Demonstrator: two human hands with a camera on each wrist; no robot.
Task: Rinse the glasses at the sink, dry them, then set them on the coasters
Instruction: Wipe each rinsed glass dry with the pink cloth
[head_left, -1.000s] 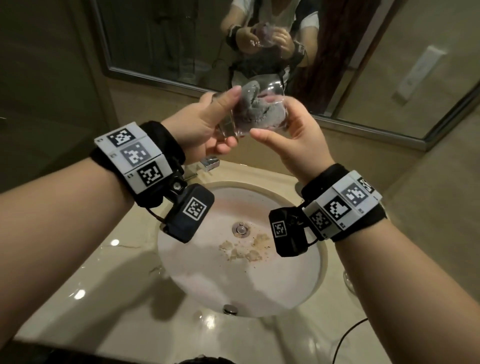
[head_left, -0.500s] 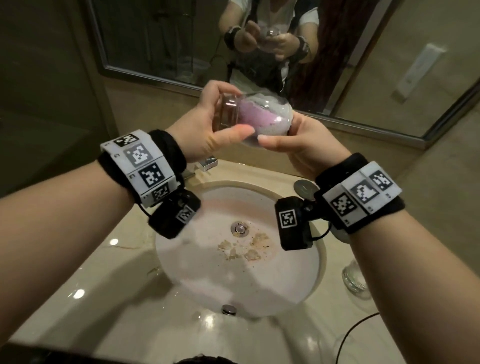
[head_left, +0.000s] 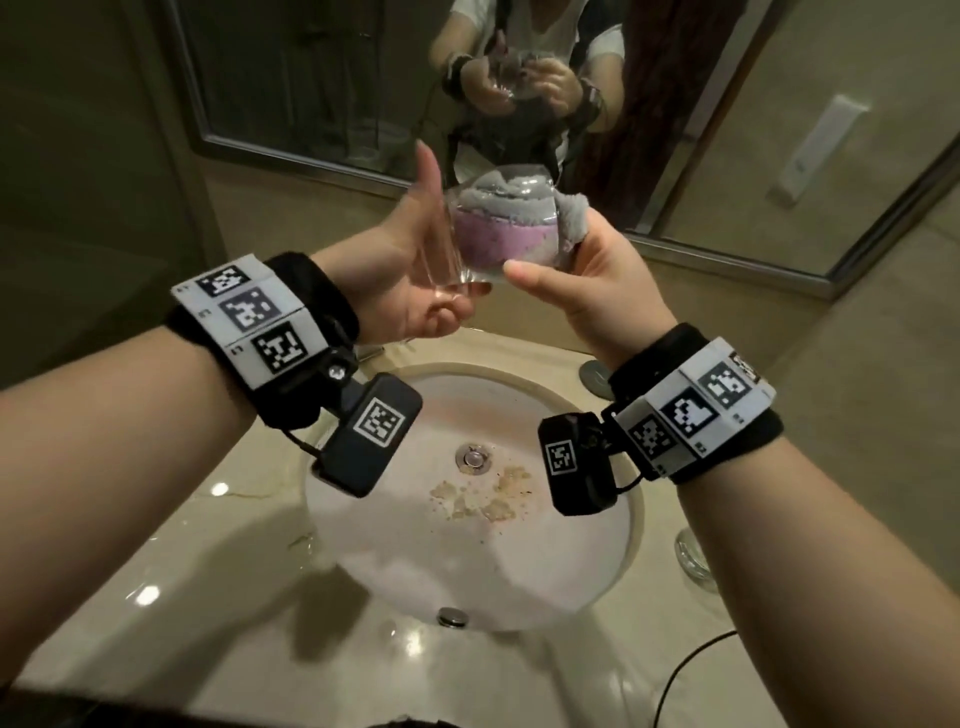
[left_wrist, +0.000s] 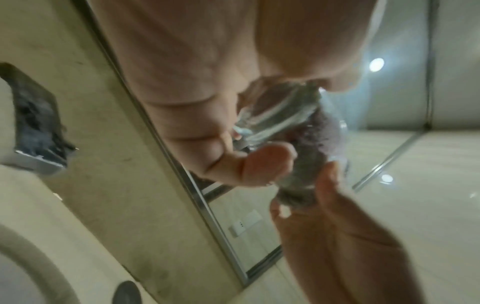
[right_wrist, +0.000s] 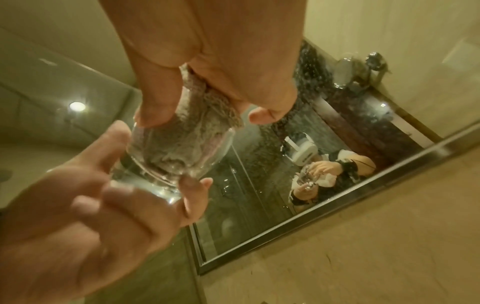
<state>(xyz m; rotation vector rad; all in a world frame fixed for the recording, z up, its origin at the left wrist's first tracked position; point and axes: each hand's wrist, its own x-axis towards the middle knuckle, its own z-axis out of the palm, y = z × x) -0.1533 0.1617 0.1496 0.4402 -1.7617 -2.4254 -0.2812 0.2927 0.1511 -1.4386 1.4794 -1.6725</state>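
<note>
Clear drinking glass (head_left: 467, 244) being dried, grey-and-pink cloth (head_left: 511, 218) stuffed inside.
Left hand (head_left: 410, 275) grips base; right hand (head_left: 597, 275) pinches cloth; likely slippery, fragile.

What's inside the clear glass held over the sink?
A grey-and-pink cloth is stuffed into the clear drinking glass, filling most of it. The right hand holds the cloth's end at the mouth; the left hand grips the base. Cloth hides any remaining water inside.

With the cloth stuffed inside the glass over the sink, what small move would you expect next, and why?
Probably another twist of the cloth by the right hand while the left hand steadies the glass by its base. The cloth still fills the bowl, so drying looks unfinished, and no coaster is in view.
</note>
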